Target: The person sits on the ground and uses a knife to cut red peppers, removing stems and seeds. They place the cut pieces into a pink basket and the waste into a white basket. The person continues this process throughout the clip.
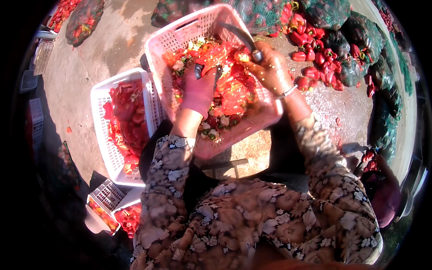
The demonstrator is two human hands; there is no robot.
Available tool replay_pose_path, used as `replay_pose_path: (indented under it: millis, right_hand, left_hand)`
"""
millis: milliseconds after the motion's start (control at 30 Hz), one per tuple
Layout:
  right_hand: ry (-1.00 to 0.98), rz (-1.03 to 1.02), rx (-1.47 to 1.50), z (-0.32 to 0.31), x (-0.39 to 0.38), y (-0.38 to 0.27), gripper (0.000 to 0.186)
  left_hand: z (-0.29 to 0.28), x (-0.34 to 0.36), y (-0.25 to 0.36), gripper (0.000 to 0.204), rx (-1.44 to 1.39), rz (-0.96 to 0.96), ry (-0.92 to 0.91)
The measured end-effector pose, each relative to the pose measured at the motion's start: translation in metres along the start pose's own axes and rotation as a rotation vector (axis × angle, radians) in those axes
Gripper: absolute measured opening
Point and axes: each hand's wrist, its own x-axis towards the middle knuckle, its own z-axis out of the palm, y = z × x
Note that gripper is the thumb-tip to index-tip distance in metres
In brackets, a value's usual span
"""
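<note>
Left hand point(201, 90): in a pink glove with dark fingertips, over the pink crate, fingers at a red pepper piece point(212, 57); whether they were closed on it could not be told.

Right hand point(271, 69): bare, with a bracelet point(288, 91) at the wrist; clamped on the handle of a knife point(239, 35), whose curved blade pointed away to the upper left, over the crate. The two hands were apart, near each other.

Pink crate point(265, 113): one, perforated, tilted in view, directly before the person; held red pepper pieces, pale seedy cores and green stems.

White crate point(102, 135): one, just beside the pink crate on its left; held red pepper pieces.

Smaller containers at lower left: several, some with red pieces point(129, 219).

Whole red peppers point(310, 54): a loose heap on the ground point(346, 105), at upper right.

Mesh bags point(363, 38): green, filled, about the heap; another bag point(84, 21), with red contents, at upper left.

Co-worker point(382, 198): one, in purple, at the right edge, partly in shadow.
</note>
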Motion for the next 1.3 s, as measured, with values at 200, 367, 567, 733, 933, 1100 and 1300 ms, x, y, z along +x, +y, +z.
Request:
replay_pose_path:
  millis: [200, 367, 567, 733, 933, 1100, 1300]
  right_hand:
    - [0.204, 0.001, -0.186, -0.038, 0.014, 0.026, 0.031]
    - [-0.002, 0.130, -0.257, -0.026, 0.001, 0.026, 0.043]
    - [-0.032, 0.137, -0.323, -0.017, 0.006, 0.031, 0.045]
    - [-0.018, 0.068, -0.334, -0.018, 0.008, 0.045, 0.039]
    - [-0.092, 0.157, -0.188, -0.023, 0.008, 0.079, 0.047]
    - [-0.195, 0.211, 0.015, -0.024, 0.008, 0.098, 0.048]
    - [-0.315, 0.103, -0.167, -0.014, 0.006, 0.105, 0.040]
  left_hand:
    - [-0.021, 0.005, 0.002, 0.024, -0.033, 0.083, 0.061]
    - [-0.040, 0.010, -0.001, 0.034, 0.191, 0.042, 0.044]
    - [-0.097, 0.059, -0.043, 0.040, -0.763, -0.108, -0.230]
    - [-0.136, 0.017, 0.025, 0.043, -0.341, 0.078, -0.028]
    - [-0.289, -0.077, 0.065, 0.046, -0.024, 0.165, 0.477]
    - [-0.379, -0.160, 0.032, 0.049, 0.160, 0.008, 0.783]
    - [-0.414, -0.242, -0.031, 0.052, 1.649, -0.179, 0.307]
